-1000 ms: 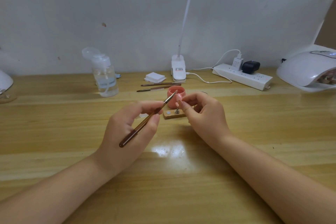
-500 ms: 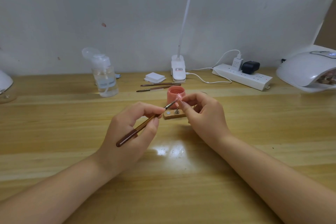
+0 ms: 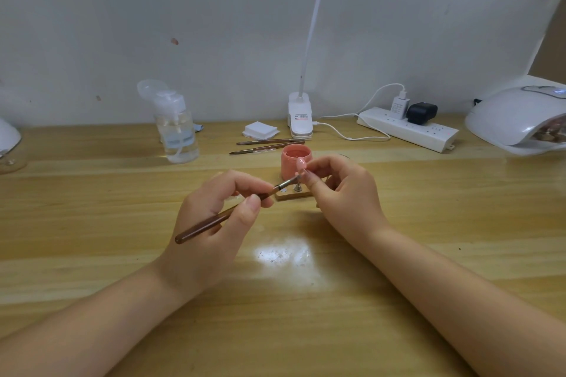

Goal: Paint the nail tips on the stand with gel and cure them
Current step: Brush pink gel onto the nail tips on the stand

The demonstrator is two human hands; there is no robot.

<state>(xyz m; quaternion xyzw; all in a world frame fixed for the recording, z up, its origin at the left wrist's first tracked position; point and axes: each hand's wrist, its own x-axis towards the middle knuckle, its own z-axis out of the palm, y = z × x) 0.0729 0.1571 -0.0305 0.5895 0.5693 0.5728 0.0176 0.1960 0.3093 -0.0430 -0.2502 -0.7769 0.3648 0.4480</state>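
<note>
The left hand (image 3: 214, 220) pinches a brown brush (image 3: 226, 214) between thumb and fingers, the handle slanting down to the near left and the bristles reaching up to the right. The bristle end meets the base of a pink nail tip (image 3: 301, 164). The right hand (image 3: 343, 190) pinches the small holder under that tip between thumb and forefinger, the other fingers curled in. The tip is held up just above a small wooden stand (image 3: 291, 194), which lies on the counter (image 3: 92, 223) between the two hands; a metal post stands on it. Just behind the stand, touching or nearly so, sits an open pink gel jar (image 3: 295, 162).

Farther back lie two spare brushes (image 3: 269, 144), side by side, with a stack of white pads (image 3: 260, 129) behind them. To the far left stands a clear pump bottle (image 3: 177, 131), its cap flipped open. At the far centre a white clip lamp (image 3: 300, 115) rises out of view, its cable running right to a power strip (image 3: 407, 130) with two plugs in it. At the far right edge sits a white curing lamp (image 3: 520, 119), its mouth facing near and right.
</note>
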